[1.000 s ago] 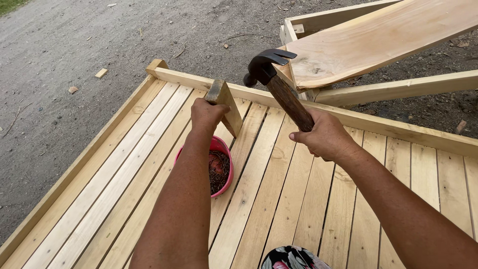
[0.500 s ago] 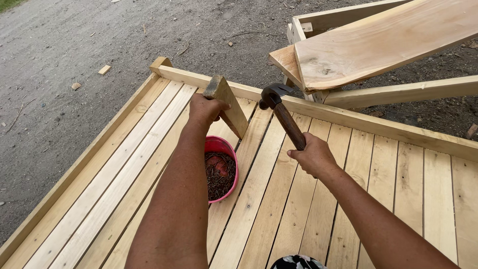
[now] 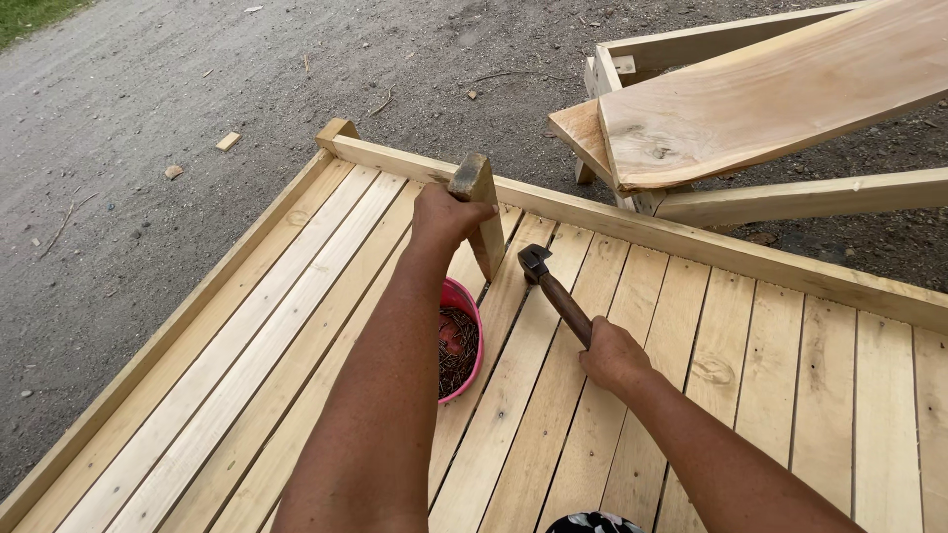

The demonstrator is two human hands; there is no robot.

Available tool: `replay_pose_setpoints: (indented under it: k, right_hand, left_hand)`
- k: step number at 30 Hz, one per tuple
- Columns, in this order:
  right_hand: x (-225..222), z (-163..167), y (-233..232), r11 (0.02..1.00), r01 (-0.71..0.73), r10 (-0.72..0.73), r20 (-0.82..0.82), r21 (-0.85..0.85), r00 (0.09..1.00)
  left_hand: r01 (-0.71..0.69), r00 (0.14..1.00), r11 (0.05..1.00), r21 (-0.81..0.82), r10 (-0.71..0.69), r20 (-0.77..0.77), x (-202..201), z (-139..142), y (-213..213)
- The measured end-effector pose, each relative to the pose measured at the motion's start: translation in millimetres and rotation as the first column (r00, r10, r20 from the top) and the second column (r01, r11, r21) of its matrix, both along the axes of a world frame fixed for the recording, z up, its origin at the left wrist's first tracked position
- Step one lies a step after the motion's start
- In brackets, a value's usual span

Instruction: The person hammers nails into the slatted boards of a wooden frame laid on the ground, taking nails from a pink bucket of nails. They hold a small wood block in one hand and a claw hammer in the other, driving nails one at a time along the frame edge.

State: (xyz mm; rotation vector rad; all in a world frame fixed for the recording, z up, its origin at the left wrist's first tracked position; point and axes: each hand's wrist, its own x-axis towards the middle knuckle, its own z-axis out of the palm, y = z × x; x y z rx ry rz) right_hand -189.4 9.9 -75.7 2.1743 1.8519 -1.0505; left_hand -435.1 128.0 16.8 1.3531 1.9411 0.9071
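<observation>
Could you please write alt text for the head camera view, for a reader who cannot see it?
A person's left hand steadies a short wooden block on a plank deck while the right hand brings a hammer down beside it. A pink bowl of nails sits beneath the left arm.

Both my forearms are bare, with no sleeves, gloves or watch. My left hand [image 3: 446,214] and right hand [image 3: 612,355] wear no rings.
</observation>
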Motion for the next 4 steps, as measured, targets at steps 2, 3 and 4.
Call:
replay_pose_setpoints:
  k: [2, 3, 4]
  right_hand:
    - [2, -4, 2, 1.0, -0.014, 0.014, 0.005, 0.007, 1.0]
    - [2, -7, 4, 1.0, -0.018, 0.018, 0.001, 0.014, 1.0]
    - [2, -9, 7, 0.999, -0.022, 0.022, -0.003, 0.024, 1.0]
  left_hand:
    - [-0.008, 0.995, 0.984, 0.177, 0.025, -0.094, 16, 2, -7]
    - [-0.018, 0.992, 0.934, 0.358, 0.062, -0.11, 22, 2, -12]
    - [-0.022, 0.988, 0.849, 0.528, 0.101, -0.12, 27, 4, -14]
